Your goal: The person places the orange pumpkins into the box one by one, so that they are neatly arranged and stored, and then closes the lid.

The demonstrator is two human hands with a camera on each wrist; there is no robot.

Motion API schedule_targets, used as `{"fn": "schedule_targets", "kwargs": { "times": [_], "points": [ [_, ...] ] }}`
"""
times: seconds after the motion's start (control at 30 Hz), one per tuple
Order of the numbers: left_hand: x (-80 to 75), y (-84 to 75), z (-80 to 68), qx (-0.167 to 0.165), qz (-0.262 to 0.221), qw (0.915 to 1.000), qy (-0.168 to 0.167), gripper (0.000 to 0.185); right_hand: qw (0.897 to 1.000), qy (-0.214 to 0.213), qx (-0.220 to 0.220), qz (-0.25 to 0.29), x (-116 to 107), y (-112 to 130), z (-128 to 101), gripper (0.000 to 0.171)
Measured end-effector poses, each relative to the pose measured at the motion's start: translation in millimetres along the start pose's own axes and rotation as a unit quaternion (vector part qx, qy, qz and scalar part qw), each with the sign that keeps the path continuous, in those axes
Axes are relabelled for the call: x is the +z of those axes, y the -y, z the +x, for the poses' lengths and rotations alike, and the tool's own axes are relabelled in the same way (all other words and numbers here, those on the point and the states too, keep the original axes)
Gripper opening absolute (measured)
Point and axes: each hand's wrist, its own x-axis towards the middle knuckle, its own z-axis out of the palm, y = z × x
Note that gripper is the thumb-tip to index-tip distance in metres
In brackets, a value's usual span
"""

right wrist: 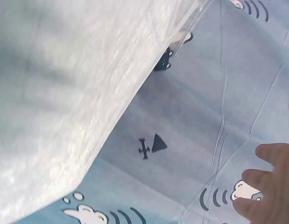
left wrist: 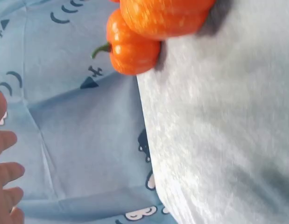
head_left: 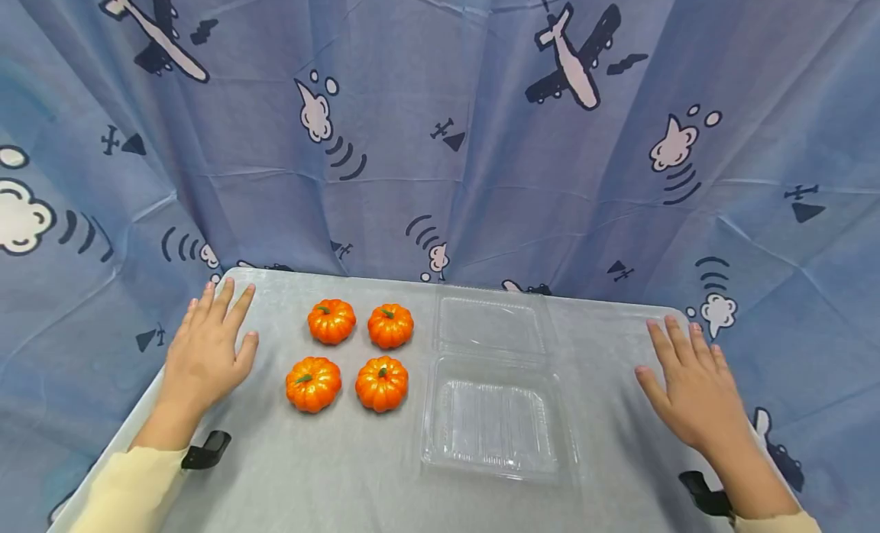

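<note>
Several small orange pumpkins sit in a square on the grey table point(head_left: 330, 472): back left point(head_left: 331, 321), back right point(head_left: 390, 326), front left point(head_left: 313, 383), front right point(head_left: 381, 382). Right of them lies an open clear plastic clamshell box, its tray point(head_left: 491, 424) toward me and its lid point(head_left: 490, 324) behind. My left hand point(head_left: 206, 350) lies flat on the table left of the pumpkins, fingers straight, holding nothing. My right hand point(head_left: 690, 384) lies flat near the table's right edge, also holding nothing. In the left wrist view two pumpkins point(left wrist: 135, 44) show at the top.
A blue curtain point(head_left: 440, 136) printed with planes and clouds hangs close behind the table and around its sides. Black wrist straps point(head_left: 205, 450) show at both cuffs. The table's rounded far corners lie just beyond each hand.
</note>
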Motion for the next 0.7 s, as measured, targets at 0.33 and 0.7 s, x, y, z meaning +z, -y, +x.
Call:
{"fn": "schedule_targets", "kwargs": {
  "times": [0.33, 0.7],
  "points": [
    [-3.5, -32.6, -9.9, 0.031, -0.071, 0.9963, -0.037, 0.058, 0.981, -0.062, -0.034, 0.179, 9.3, 27.4, -8.9, 0.043],
    [13.9, -79.5, -17.7, 0.056, -0.154, 0.9861, -0.029, 0.063, 0.944, -0.043, 0.008, 0.328, 35.1, 40.8, -28.5, 0.04]
  ]
}}
